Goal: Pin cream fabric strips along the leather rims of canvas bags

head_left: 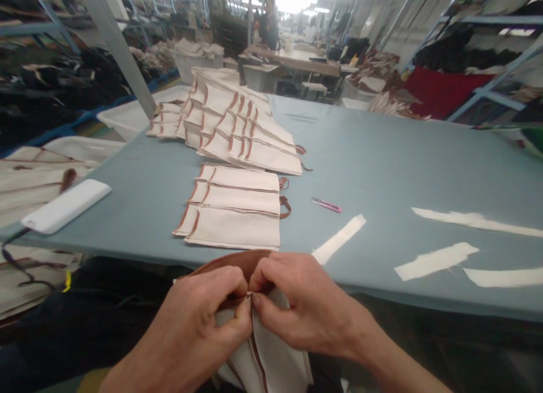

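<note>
Between my hands is a cream fabric piece [282, 348] with brown trim, held over my lap at the table's front edge. It looks like a sewn pouch or bag, with a brown band curving behind my fingers. My left hand [203, 314] pinches it at the trimmed seam between thumb and forefinger. Right beside it, my right hand [301, 302] pinches the same spot, the fingertips of both hands nearly touching. Just beyond lies a short stack of similar cream pieces [241, 226] with brown edges and loops.
A larger pile of cream pieces [241, 121] spreads farther back on the blue-grey table [373, 161]. Small pink-handled thread snips [326, 204] lie right of the stack, near a cream fabric strip [341, 237]. More strips lie right. A white corded device [68, 205] sits at the left edge.
</note>
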A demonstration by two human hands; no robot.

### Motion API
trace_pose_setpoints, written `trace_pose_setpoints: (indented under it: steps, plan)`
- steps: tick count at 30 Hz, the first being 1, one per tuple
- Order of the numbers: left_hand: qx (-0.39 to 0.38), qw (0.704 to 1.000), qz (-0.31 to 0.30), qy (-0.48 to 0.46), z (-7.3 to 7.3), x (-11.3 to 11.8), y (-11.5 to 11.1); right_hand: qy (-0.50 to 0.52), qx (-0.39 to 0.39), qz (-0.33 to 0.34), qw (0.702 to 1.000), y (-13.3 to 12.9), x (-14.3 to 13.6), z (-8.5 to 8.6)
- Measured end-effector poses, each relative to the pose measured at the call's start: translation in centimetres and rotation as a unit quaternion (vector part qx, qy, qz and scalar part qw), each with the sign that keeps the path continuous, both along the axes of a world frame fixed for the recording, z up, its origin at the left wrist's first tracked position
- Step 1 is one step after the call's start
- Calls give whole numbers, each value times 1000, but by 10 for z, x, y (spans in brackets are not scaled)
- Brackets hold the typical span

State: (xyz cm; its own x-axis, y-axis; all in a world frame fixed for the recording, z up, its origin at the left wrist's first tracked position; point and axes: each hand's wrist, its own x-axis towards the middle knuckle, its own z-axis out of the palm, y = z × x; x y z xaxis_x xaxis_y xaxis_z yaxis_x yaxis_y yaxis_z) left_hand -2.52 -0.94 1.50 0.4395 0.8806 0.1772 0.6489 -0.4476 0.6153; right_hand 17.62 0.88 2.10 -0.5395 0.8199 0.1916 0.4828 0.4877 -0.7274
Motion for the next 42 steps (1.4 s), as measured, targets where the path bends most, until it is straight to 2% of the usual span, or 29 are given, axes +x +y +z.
trace_pose_setpoints:
  steps: [4,8,12,16,20,25,28,30,32,35,37,40,42]
  plan:
    - [-19,1000,8,12,-1,-6,-2,-52,7,2,999,-1,-5,1]
    - [42,999,-9,8,-1,-8,-4,-97,-21,5,995,-1,-10,2]
    - [116,991,-59,8,-7,-14,-3,-127,-46,24,991,0,-14,3]
    - [140,983,-119,22,-18,-26,-3,-66,-67,25,995,1,-14,1]
    - [191,969,-150,48,-22,-37,-7,23,-168,47,984,5,-12,0]
    - [228,956,-166,82,-23,-40,-10,83,-374,80,920,13,-13,-11]
    - [249,955,-153,53,-25,-37,-10,97,-406,69,906,13,-16,-18]
    - [205,970,-132,-4,-24,-35,-11,109,-396,62,910,10,-16,-18]
    - [86,990,-95,-52,-18,-35,-13,116,-344,63,930,6,-15,-13]
    - [-104,991,-57,-60,-2,-40,-14,104,-198,65,972,-1,-13,-3]
    - [-171,982,-69,-49,7,-43,-13,87,-107,54,989,-6,-13,0]
    - [-180,978,-101,-23,8,-44,-8,53,-23,41,997,-11,-14,-2]
    - [-115,986,-120,-6,2,-40,-7,36,13,40,998,-13,-14,-5]
